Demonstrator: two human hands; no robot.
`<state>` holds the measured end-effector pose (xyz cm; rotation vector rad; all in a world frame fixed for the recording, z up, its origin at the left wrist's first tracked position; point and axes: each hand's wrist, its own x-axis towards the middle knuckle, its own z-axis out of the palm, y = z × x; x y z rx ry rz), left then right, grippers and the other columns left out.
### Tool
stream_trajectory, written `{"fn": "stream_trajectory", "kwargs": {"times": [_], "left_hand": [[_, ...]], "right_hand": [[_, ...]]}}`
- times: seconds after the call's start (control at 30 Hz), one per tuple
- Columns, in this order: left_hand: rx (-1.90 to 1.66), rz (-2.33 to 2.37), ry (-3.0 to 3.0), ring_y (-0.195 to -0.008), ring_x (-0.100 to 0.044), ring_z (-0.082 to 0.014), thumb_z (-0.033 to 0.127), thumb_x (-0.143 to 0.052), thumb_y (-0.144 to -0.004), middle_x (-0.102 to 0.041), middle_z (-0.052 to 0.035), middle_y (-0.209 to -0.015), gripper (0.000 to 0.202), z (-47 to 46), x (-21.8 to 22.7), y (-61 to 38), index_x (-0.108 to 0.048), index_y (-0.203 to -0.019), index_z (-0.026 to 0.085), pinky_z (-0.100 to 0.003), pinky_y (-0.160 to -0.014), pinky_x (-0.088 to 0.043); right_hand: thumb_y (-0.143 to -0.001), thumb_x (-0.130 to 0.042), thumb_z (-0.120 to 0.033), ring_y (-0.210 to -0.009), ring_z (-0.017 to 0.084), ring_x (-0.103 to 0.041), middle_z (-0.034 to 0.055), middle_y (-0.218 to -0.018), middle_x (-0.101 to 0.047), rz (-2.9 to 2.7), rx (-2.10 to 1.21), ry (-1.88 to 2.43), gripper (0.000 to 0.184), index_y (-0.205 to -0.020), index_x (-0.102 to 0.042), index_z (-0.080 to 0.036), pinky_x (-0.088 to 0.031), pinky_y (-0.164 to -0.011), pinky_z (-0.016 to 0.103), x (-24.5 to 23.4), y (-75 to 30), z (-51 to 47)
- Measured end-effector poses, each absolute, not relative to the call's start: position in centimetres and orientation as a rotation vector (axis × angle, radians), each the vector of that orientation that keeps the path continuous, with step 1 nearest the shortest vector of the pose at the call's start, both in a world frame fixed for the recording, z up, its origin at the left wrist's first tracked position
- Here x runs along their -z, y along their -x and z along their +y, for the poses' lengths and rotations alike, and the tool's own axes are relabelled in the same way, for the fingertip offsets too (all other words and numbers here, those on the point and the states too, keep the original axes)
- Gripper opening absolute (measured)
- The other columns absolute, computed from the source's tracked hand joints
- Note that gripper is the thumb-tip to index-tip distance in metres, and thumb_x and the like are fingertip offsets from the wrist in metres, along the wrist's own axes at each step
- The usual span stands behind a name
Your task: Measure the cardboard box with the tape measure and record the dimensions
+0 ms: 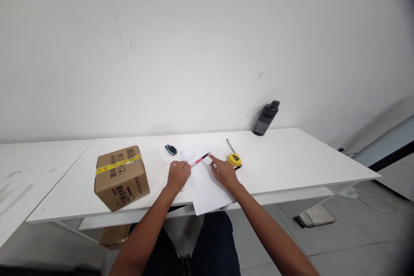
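A red pen with a black end point(200, 160) slants over white paper point(210, 194), which carries faint writing on its left part and overhangs the table's front edge. My left hand point(179, 176) is closed around the pen's lower left end. My right hand point(224, 173) is beside the pen's other end, with its index finger stretched toward the tip and its thumb apart; whether the finger touches the pen is hard to see. Just beyond that hand lies a yellow tape measure point(233, 159), some blade pulled out toward the wall and a black strap below it.
To the left on the white table point(307, 159) stands a taped cardboard box point(123, 177). A small blue and black object point(170, 150) lies behind my left hand. A dark bottle point(266, 118) stands near the wall at the right. Another carton point(114, 236) sits beneath the table.
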<state>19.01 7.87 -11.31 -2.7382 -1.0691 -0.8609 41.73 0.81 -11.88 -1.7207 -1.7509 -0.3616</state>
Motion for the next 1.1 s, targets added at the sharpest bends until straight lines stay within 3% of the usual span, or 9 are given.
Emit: {"fn": "stream_trajectory", "kwargs": {"times": [0.13, 0.23, 0.33, 0.43, 0.63, 0.73, 0.83, 0.93, 1.1], "left_hand": [[0.888, -0.895, 2.847, -0.091, -0.062, -0.0159, 0.03, -0.041, -0.098, -0.069, -0.0041, -0.101, 0.025, 7.3, 11.1, -18.5, -0.066, -0.097, 0.022, -0.033, -0.085, -0.046], [0.929, -1.073, 2.786, -0.098, -0.061, -0.0167, 0.025, -0.03, -0.1, -0.067, -0.0056, -0.107, 0.035, 7.8, 11.3, -17.9, -0.064, -0.104, 0.022, -0.034, -0.087, -0.046], [0.917, -1.338, 2.679, -0.113, -0.056, -0.0243, 0.028, -0.031, -0.099, -0.061, -0.0123, -0.125, 0.035, 8.6, 12.1, -17.9, -0.061, -0.114, 0.019, -0.044, -0.092, -0.045], [0.828, -1.456, 2.672, -0.126, -0.048, -0.0314, 0.033, -0.045, -0.095, -0.056, -0.0139, -0.136, 0.032, 8.9, 12.9, -18.4, -0.061, -0.119, 0.021, -0.054, -0.102, -0.037], [0.68, -1.506, 2.74, -0.132, -0.044, -0.0299, 0.036, -0.047, -0.094, -0.055, -0.0077, -0.14, 0.033, 8.9, 13.3, -18.8, -0.061, -0.122, 0.028, -0.056, -0.11, -0.029], [0.648, -1.518, 2.745, -0.133, -0.043, -0.0292, 0.038, -0.046, -0.095, -0.054, -0.0072, -0.141, 0.034, 9.0, 13.2, -18.7, -0.061, -0.123, 0.028, -0.056, -0.11, -0.028], [0.628, -1.519, 2.752, -0.133, -0.042, -0.0288, 0.038, -0.045, -0.095, -0.054, -0.0072, -0.141, 0.034, 9.0, 13.2, -18.8, -0.06, -0.123, 0.028, -0.056, -0.11, -0.028], [0.618, -1.513, 2.762, -0.133, -0.042, -0.0283, 0.039, -0.045, -0.095, -0.053, -0.007, -0.142, 0.035, 9.0, 13.1, -18.8, -0.059, -0.124, 0.028, -0.055, -0.111, -0.027], [0.611, -1.519, 2.766, -0.133, -0.042, -0.0285, 0.038, -0.044, -0.095, -0.053, -0.0072, -0.142, 0.035, 9.0, 13.0, -18.8, -0.059, -0.124, 0.027, -0.056, -0.111, -0.027]], "right_hand": [[-0.092, -0.048, -0.035, -0.06, 0.022, -0.061, 0.0074, -0.065, -0.067, -1.7, 0.14, 1.9, 0.029, -0.103, -0.069, -0.019, -0.037, -0.061, 0.029, 9.9, -38.4, 2.5], [-0.096, -0.036, -0.054, -0.053, 0.019, -0.055, 0.0036, -0.057, -0.06, -1.47, -0.169, 1.8, 0.047, -0.09, -0.067, -0.019, -0.036, -0.054, 0.028, 9.1, -37.1, 2.1], [-0.096, -0.027, -0.063, -0.048, 0.015, -0.047, -0.0027, -0.051, -0.052, -1.301, -0.733, 1.468, 0.06, -0.11, -0.064, -0.018, -0.037, -0.052, 0.026, 9.2, -35.9, 0.6], [-0.094, -0.035, -0.063, -0.049, 0.013, -0.043, -0.0047, -0.051, -0.05, -1.342, -1.007, 1.306, 0.061, -0.124, -0.061, -0.017, -0.036, -0.054, 0.026, 9.8, -34.8, -0.8], [-0.096, -0.029, -0.062, -0.058, 0.015, -0.046, -0.0028, -0.055, -0.048, -1.448, -1.069, 1.386, 0.063, -0.108, -0.073, -0.018, -0.039, -0.066, 0.03, 11.2, -34.1, -1.1], [-0.095, -0.038, -0.056, -0.064, 0.016, -0.049, -0.0022, -0.06, -0.05, -1.486, -0.978, 1.422, 0.051, -0.1, -0.072, -0.019, -0.04, -0.07, 0.03, 11.3, -34.0, -1.0], [-0.092, -0.045, -0.049, -0.066, 0.017, -0.05, -0.0029, -0.061, -0.05, -1.501, -0.852, 1.443, 0.035, -0.085, -0.066, -0.021, -0.04, -0.069, 0.03, 11.3, -33.7, -1.0], [-0.091, -0.045, -0.047, -0.062, 0.016, -0.047, -0.0036, -0.057, -0.046, -1.541, -0.798, 1.479, 0.038, -0.062, -0.048, -0.023, -0.038, -0.065, 0.029, 11.3, -33.4, -1.0], [-0.091, -0.045, -0.045, -0.057, 0.014, -0.043, -0.0044, -0.053, -0.043, -1.612, -0.76, 1.488, 0.041, -0.057, -0.037, -0.023, -0.035, -0.061, 0.028, 11.8, -33.4, -0.9]]}}
